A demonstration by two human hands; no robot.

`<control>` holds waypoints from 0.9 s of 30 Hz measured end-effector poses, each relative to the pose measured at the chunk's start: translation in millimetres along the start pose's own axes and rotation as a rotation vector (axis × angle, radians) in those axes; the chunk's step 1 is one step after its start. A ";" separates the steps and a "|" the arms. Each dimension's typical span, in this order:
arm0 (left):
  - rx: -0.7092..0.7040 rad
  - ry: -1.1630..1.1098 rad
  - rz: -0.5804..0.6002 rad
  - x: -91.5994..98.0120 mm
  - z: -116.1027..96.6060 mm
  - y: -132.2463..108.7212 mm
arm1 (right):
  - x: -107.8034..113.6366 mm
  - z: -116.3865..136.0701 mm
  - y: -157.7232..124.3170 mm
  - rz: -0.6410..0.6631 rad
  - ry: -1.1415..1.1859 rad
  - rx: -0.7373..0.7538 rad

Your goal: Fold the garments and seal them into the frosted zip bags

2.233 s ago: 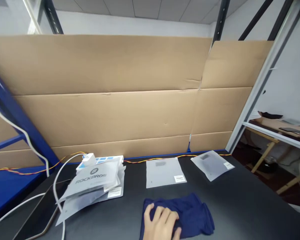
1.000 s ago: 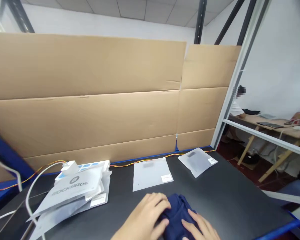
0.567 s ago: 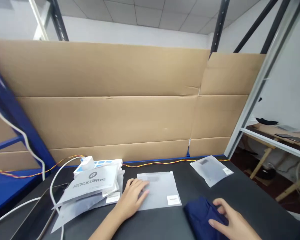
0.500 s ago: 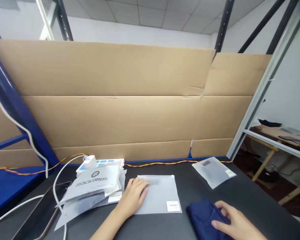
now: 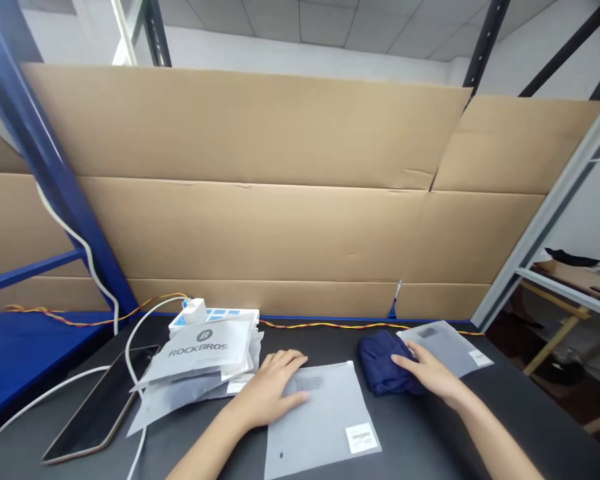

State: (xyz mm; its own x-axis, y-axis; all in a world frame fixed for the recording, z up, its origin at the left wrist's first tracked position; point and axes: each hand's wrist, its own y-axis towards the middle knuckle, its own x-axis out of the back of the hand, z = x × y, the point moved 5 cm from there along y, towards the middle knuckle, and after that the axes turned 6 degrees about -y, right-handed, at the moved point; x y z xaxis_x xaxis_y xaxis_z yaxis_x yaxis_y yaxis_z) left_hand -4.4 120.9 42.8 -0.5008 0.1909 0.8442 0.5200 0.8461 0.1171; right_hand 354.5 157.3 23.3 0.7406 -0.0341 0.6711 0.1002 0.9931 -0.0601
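Note:
A folded navy fabric garment [image 5: 383, 363] lies toward the far right of the black tabletop [image 5: 480, 427], partly over the edge of a frosted plastic bag [image 5: 453, 348]. My right hand [image 5: 423, 373] presses against its right side, fingers extended. My left hand [image 5: 275, 390] rests flat on the left edge of a second frosted bag [image 5: 325, 423], which has a white label at its near corner. A stack of ROCKBROS-printed bags [image 5: 203, 352] lies just left of that hand, untouched.
Behind the stack is a white power strip [image 5: 215, 319] with a plug in it. A dark tablet [image 5: 100, 407] and white cables [image 5: 135, 400] lie at the left. An orange-and-yellow wire [image 5: 330, 325] runs along the far table edge before a cardboard wall [image 5: 250, 233].
The navy garment has moved from the near right to the far bag, pushed along by my right hand. The middle bag now lies nearer me under my left hand. The view has shifted slightly.

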 end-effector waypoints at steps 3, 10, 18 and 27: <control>-0.011 0.132 -0.084 -5.5 -4.7 4.6 | -25.3 15.7 12.1 0.083 0.214 0.052; -0.184 0.370 -0.168 -15.7 -10.7 11.9 | -51.7 1.9 11.6 0.093 0.715 -0.081; -0.349 0.049 -0.106 -15.8 -35.6 6.2 | -68.0 32.0 -6.8 0.143 0.997 0.018; -0.238 0.065 -0.107 -15.9 -35.0 9.8 | -102.4 53.8 -28.5 0.392 0.933 0.102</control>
State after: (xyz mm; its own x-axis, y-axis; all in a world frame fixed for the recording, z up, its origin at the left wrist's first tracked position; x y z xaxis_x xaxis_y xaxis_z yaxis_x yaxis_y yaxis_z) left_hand 32.8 108.7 48.8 -0.5198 0.0680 0.8516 0.6188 0.7173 0.3204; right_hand 240.1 138.5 -4.0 0.9364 0.2656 -0.2293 -0.2858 0.9564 -0.0593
